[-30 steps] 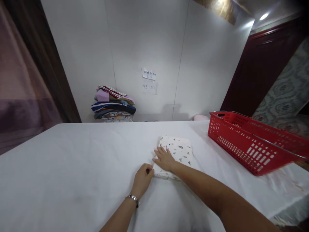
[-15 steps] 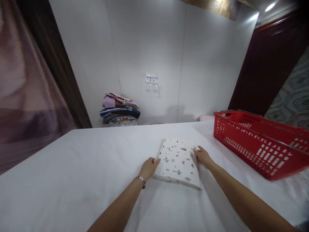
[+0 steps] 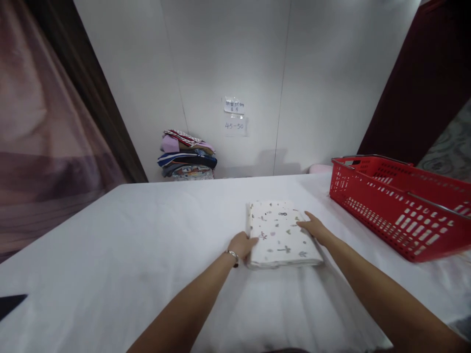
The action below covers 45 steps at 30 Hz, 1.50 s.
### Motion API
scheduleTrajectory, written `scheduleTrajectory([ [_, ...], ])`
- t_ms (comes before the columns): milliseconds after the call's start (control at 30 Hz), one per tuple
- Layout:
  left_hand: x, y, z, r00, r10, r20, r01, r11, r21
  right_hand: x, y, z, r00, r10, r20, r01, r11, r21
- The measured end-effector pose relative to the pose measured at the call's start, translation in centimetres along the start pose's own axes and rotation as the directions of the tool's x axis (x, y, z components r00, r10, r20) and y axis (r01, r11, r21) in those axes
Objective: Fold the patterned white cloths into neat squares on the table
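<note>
A folded white cloth (image 3: 275,233) with small grey-green plant prints lies in front of me, its folded layers showing along the near edge. My left hand (image 3: 243,245), with a bracelet at the wrist, grips its left edge, thumb on top and the other fingers hidden at the side or beneath. At the opposite edge my right hand (image 3: 314,228) holds on, its thumb over the print and a finger reaching along the side. Under the cloth is a table with a white cover (image 3: 165,235).
A red plastic basket (image 3: 386,206) with metal handles stands on the table at the right. Behind the far edge, a stack of folded clothes (image 3: 187,157) rests against the white wall, left of paper signs (image 3: 234,117). A pink curtain (image 3: 44,122) hangs at the left.
The folded cloth has turned slightly and sits a little further right in view, with both hands along its sides. My left thumb now lies further over its top. The view has tilted downward.
</note>
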<state>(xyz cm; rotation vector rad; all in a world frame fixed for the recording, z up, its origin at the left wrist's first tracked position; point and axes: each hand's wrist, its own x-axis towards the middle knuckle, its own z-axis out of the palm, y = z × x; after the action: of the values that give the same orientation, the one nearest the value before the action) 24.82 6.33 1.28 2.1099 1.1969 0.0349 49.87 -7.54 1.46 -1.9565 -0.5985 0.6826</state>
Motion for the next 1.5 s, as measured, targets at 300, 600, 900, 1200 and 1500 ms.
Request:
scheduleTrajectory([
  [300, -4.5, 2.2, 0.9, 0.940, 0.300, -0.164, -0.268, 0.944, 0.194, 2.1, 0.5, -0.4, 0.928, -0.367, 0.067, 0.327, 0.712, -0.622],
  [600, -4.7, 1.7, 4.1, 0.662, 0.744, -0.094, -0.725, 0.667, 0.172, 1.8, -7.5, 11.3, 0.787, -0.394, 0.475, 0.607, 0.360, -0.708],
  [900, -4.7, 1.1, 4.4, 0.745, 0.665, -0.054, -0.659, 0.746, 0.091, 2.7, -6.4, 16.1, 0.788, -0.293, 0.541, 0.615, 0.352, -0.706],
  [1200, -4.5, 0.9, 4.6, 0.739, 0.668, -0.081, -0.658, 0.743, 0.125, 4.5, -8.6, 11.5, 0.821, -0.305, 0.482, 0.570, 0.396, -0.720],
  [1500, -4.5, 1.3, 4.6, 0.764, 0.642, -0.064, -0.630, 0.764, 0.141, 7.0, -4.9, 11.1, 0.882, -0.267, 0.389, 0.467, 0.372, -0.802],
])
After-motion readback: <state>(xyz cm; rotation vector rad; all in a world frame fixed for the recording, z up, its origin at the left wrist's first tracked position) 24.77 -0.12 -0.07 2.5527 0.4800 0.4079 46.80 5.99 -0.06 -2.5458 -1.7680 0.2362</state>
